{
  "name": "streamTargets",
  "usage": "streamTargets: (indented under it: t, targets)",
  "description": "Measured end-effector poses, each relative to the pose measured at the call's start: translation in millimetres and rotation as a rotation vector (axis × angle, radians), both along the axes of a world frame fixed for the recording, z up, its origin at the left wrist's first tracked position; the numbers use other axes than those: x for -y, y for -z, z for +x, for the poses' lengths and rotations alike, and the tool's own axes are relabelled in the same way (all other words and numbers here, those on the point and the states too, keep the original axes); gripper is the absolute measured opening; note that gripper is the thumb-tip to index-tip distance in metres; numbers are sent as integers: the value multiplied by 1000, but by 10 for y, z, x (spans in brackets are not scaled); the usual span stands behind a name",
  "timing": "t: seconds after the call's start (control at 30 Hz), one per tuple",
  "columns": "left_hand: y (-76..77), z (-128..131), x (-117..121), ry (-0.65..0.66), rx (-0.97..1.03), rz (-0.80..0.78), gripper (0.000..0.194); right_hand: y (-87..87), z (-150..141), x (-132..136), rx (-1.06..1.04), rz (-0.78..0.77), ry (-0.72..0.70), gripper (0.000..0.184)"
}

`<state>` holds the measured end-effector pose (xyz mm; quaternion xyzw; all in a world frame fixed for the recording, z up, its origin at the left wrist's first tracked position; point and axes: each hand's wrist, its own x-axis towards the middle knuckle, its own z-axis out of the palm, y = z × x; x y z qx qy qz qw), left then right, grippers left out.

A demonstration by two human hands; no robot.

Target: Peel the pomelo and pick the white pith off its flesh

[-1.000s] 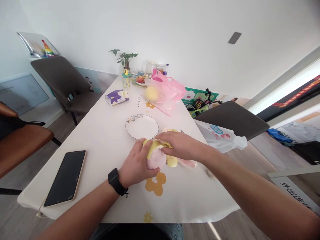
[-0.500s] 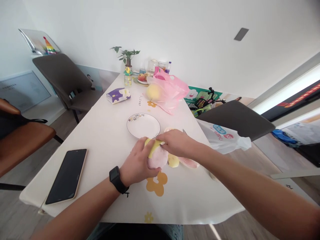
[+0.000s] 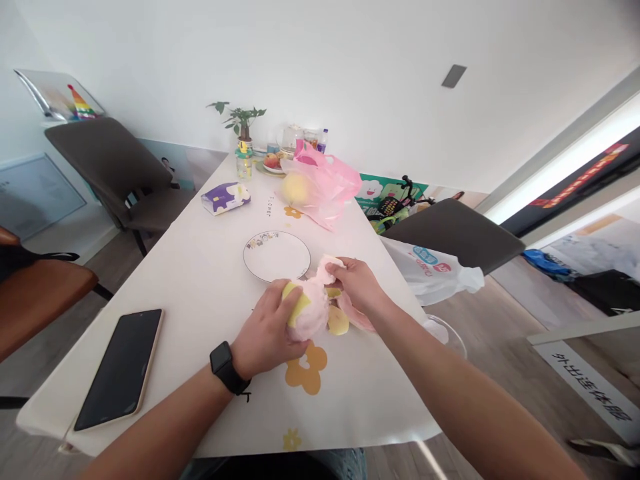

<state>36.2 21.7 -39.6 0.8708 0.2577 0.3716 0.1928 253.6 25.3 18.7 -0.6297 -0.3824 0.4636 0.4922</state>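
A pomelo point(image 3: 309, 313) with pale pink pith and a strip of yellow rind rests on the white table point(image 3: 200, 293). My left hand point(image 3: 265, 330), a black watch on its wrist, is wrapped round the fruit from the left. My right hand point(image 3: 357, 283) pinches a flap of peel point(image 3: 327, 269) and holds it lifted off the top of the fruit. Torn pieces of yellow-and-pink peel point(image 3: 345, 321) lie just right of the fruit. An empty white plate point(image 3: 277, 256) sits right behind my hands.
A black phone point(image 3: 120, 368) lies at the near left. Further back are a purple tissue pack point(image 3: 223, 198), a pink bag point(image 3: 323, 187) with a yellow fruit, a small plant point(image 3: 241, 127) and a fruit dish. A white plastic bag point(image 3: 430, 270) hangs over the right edge. Chairs stand around.
My right hand has pulled the peel up and away from the top of the pomelo, baring more pink pith. The left hand keeps its hold. The camera shifted slightly.
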Motion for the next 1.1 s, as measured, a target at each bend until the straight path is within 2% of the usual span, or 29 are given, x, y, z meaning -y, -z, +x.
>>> streamTargets:
  t: [0.07,0.27,0.37,0.47,0.57,0.73,0.83,0.9,0.97,1.1]
  targets:
    - [5,4,-38,-7,-4,9,83,30,35,-44,-12,18,78,20]
    - [26,2,-1,-49,-33,-8,83,114,70,-85,7,31,153,18]
    - [46,-9,44,-67,-24,15,83,109,138,-42,63,41,216,24]
    - [54,-10,78,-83,-29,32,82,31,288,27,363,33,195,36]
    - [40,17,103,-106,-3,31,79,-44,431,116,790,-2,27,43]
    - [8,78,110,-130,54,48,72,-129,408,252,1118,28,-382,59]
    - [-17,76,111,-119,21,30,77,-303,282,271,1075,100,-554,56]
    - [-28,61,127,-114,-18,22,78,-456,205,239,958,18,-709,53]
    - [-26,42,155,-101,-37,50,79,-588,146,182,931,-61,-815,45]
    - [7,17,215,-40,-47,168,80,-698,48,85,1083,-176,-936,25]
